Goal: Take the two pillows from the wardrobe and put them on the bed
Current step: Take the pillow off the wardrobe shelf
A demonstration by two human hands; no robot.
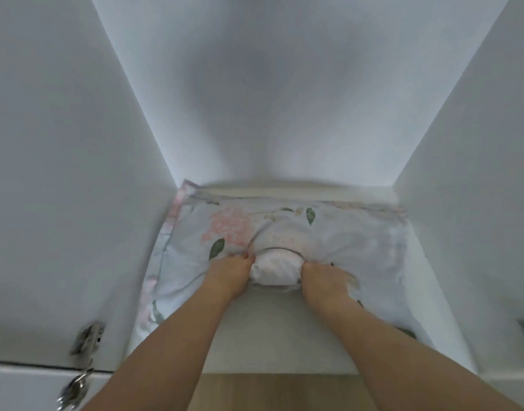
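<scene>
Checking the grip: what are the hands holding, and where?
Both hands, left and right, grip the floral-print fabric pillow, bunching its near middle edge.

1. We're in a home, a bedroom storage spot by the look of it: the view goes straight into a white wardrobe, plain panels rising on both sides and at the back.
2. Metal door hinges gleam at the lower left edge, another at the far right edge.
3. On the wardrobe's bottom shelf lies a floral pillow, pink blooms and green leaves, household bedding.
4. Light wood-look flooring shows just below the shelf's front edge.
</scene>
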